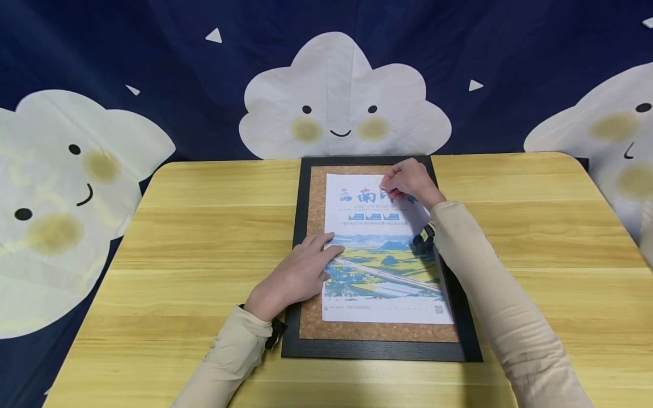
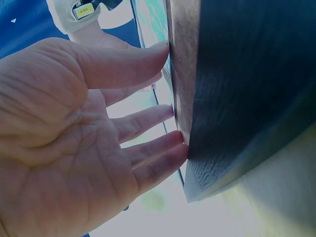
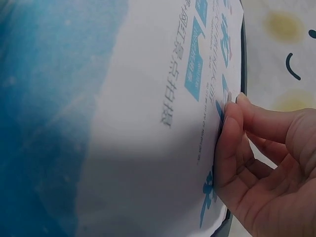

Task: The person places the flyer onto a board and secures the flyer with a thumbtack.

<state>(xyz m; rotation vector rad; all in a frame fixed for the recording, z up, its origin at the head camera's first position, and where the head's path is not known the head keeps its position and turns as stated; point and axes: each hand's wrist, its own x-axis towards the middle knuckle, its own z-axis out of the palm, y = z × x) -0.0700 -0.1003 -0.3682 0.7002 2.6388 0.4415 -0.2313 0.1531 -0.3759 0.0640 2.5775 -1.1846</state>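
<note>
A printed poster [image 1: 382, 272] with blue lettering and a yellow-and-blue landscape lies on a cork board [image 1: 377, 331] in a black frame. My left hand [image 1: 298, 272] rests at the poster's left edge, fingers spread and tips on the paper. Its palm [image 2: 74, 143] fills much of the left wrist view beside the frame's dark side. Near the top of the poster, over the lettering, my right hand [image 1: 410, 178] pinches with thumb and forefinger. A tiny pale pin-like piece [image 3: 228, 98] shows at those fingertips, mostly hidden; I cannot tell its exact kind.
The board lies on a light wooden table [image 1: 204, 238], its far end near the back edge. Behind hangs a dark blue curtain [image 1: 204, 79] printed with white smiling clouds [image 1: 336, 79]. Both forearms in beige sleeves [image 1: 500, 294] reach in from the front.
</note>
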